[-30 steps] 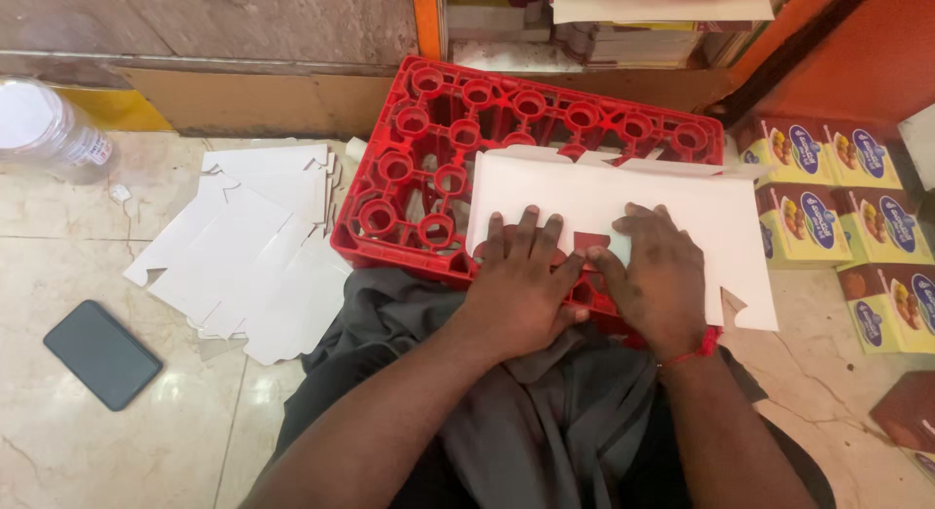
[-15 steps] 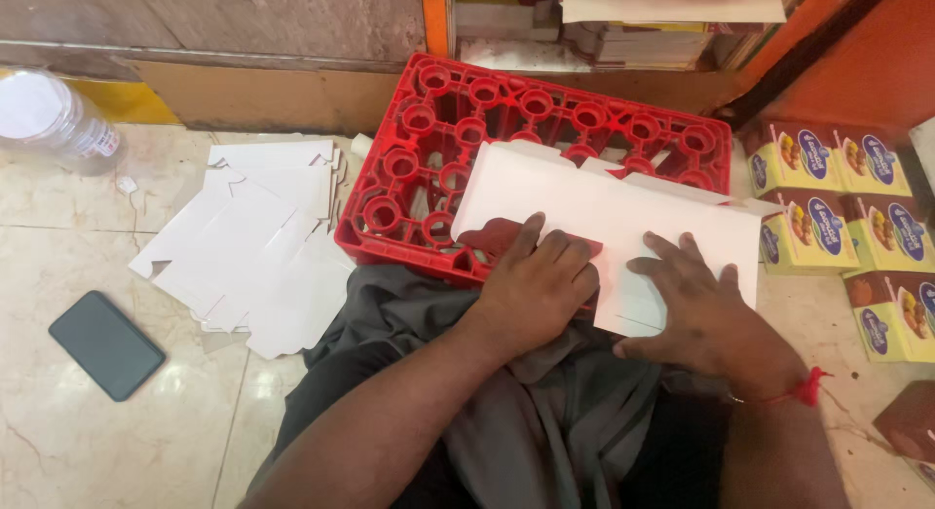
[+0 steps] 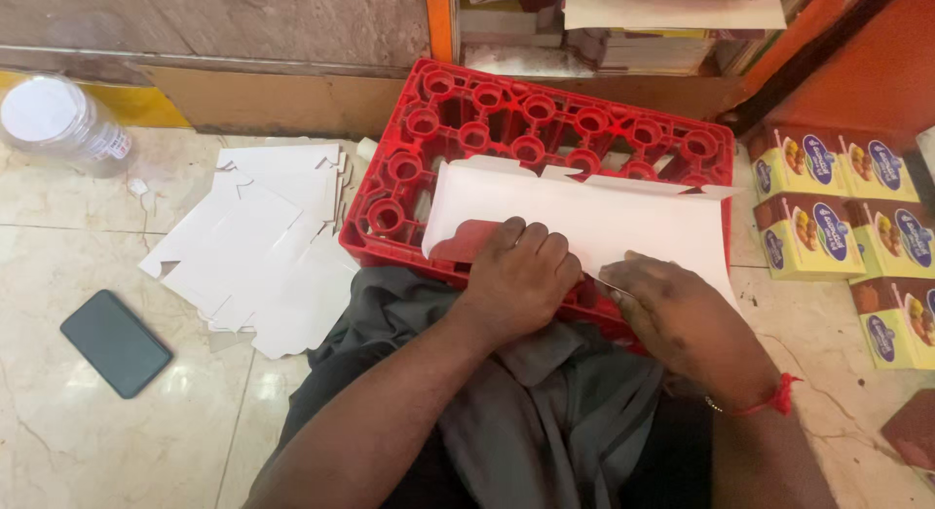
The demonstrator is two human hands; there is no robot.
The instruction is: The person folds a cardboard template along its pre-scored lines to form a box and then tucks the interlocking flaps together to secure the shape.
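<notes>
My left hand [image 3: 521, 275] lies nearest to me, knuckles up, its fingers curled and pressed down on the near left edge of the white card blank [image 3: 594, 222]; whether the thumb pinches under the edge I cannot tell, since the hand hides it; my right hand [image 3: 672, 309] sits just beside it, flat and spread, fingertips on the near edge of the same blank, a red thread at the wrist. The blank runs long from left to right across my lap's far side, so its long axis lies crosswise to both forearms; it stretches away from both grips towards the far side, the left hand closer to its left corner (where a dark red printed flap shows) and the right hand nearer its middle. The blank rests on the red plastic crate [image 3: 467, 129], turned bottom up and serving as my table; its round cells that I can see hold nothing. To my left, on the marble floor [image 3: 78, 236], a loose pile of flat white blanks [image 3: 268, 251] touches the crate's side; a dark phone [image 3: 117, 341] lies nearer me, well apart. Farther left stands a clear jar with a white lid [image 3: 54, 119]. On the right, yellow printed cartons [image 3: 838, 207] stand in rows; beyond the crate, a shelf with stacked papers [image 3: 643, 22].
</notes>
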